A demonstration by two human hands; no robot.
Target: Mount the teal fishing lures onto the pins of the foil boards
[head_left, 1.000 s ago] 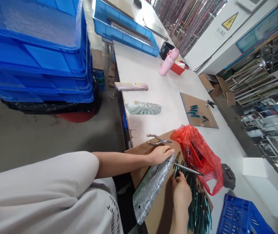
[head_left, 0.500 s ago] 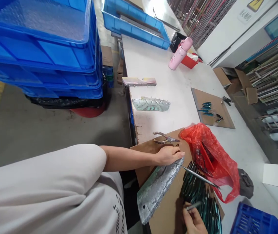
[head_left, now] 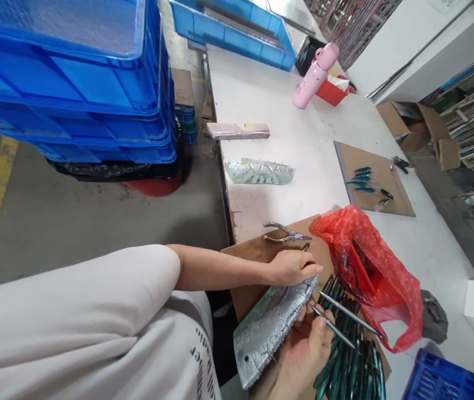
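Observation:
My left hand (head_left: 293, 268) is closed on the upper end of a foil-covered strip (head_left: 274, 328), silver with small pins along its edge. From that end a slim, pointed silver piece (head_left: 351, 314) sticks out to the right. Close beside the strip's edge, my right hand (head_left: 307, 344) pinches a second slim pointed piece (head_left: 337, 329) between thumb and fingers; whether it touches the strip I cannot tell. Under and beyond this hand lies a pile of dark teal slim pieces (head_left: 345, 369) on the cardboard (head_left: 257, 253). Pliers (head_left: 285, 233) rest just above my left hand.
A red plastic bag (head_left: 374, 272) lies beyond the pile, near a blue basket (head_left: 445, 378). Farther along the table are another pinned strip (head_left: 260, 172), a pinkish strip (head_left: 239, 131), a board (head_left: 395, 183) with teal pieces and a pink bottle (head_left: 316, 75). Blue crates (head_left: 74, 83) stand left.
My right hand has moved up and left from the pile to the strip's edge, bringing a slim piece with it. My left hand keeps its hold. The view has shifted slightly.

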